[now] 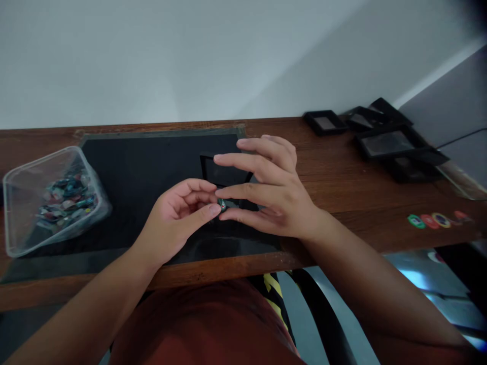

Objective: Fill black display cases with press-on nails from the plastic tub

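Between my hands, over the black mat (125, 172), is a small green piece (222, 205) with a few red specks. My left hand (182, 210) pinches it between thumb and bent fingers. My right hand (272, 187) closes its thumb and index finger on the piece's right side, while its other fingers stretch out apart. Much of the piece is covered by fingertips, so its full shape cannot be told. Just behind my hands, a black frame with a clear middle (224, 170) is on the mat, partly hidden by my right fingers.
At left stands a clear plastic tub (53, 203) with many small colourful pieces inside. Several black frames (391, 142) lie piled at the back right of the wooden table (323, 177). Several round coloured pieces (429, 221) lie in a row near the right front edge. A wall rises behind.
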Tool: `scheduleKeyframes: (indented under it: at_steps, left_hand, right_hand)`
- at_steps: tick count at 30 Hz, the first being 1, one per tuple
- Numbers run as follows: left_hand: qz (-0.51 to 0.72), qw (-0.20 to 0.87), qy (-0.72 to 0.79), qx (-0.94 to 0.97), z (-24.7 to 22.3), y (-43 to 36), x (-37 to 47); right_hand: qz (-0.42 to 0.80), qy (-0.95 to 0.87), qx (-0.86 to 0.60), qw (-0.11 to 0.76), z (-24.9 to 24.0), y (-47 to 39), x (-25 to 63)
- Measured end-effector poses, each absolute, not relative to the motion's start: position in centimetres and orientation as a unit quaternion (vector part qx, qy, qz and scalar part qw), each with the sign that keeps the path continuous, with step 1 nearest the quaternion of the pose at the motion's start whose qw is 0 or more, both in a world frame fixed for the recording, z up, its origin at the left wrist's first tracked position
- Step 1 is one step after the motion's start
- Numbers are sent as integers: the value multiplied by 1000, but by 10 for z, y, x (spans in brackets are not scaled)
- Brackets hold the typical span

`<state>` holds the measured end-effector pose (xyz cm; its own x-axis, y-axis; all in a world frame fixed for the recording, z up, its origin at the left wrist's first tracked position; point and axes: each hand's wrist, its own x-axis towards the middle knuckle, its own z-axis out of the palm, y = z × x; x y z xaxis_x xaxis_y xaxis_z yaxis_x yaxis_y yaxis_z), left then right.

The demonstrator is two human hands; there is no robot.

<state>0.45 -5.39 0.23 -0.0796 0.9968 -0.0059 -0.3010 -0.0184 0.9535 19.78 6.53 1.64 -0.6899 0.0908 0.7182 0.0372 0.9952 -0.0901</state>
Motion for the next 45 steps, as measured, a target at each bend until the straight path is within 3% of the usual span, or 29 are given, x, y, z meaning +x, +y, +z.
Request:
scheduleKeyframes:
  at_steps: [10,12,16,18,25,45]
  left_hand:
    - [629,476,501,356,8,-50,0]
    - [648,415,526,363,6,-50,-1]
    - [657,185,588,434,3,-52,-2]
    - [635,136,592,478,4,-55,-2]
    - [556,284,488,610,2,-63,1]
    - [557,353,428,618,2,-66,2]
  right_hand:
    - [60,-877,-60,474,35,70,208]
    - [106,-871,-48,477,34,69,208]
    - [194,-876,-18,441,28,61,203]
    - [201,-882,-13,425,25,58,201]
    - [196,-882,-13,429,20,57,197]
    - [244,-857,11,453,22,57,197]
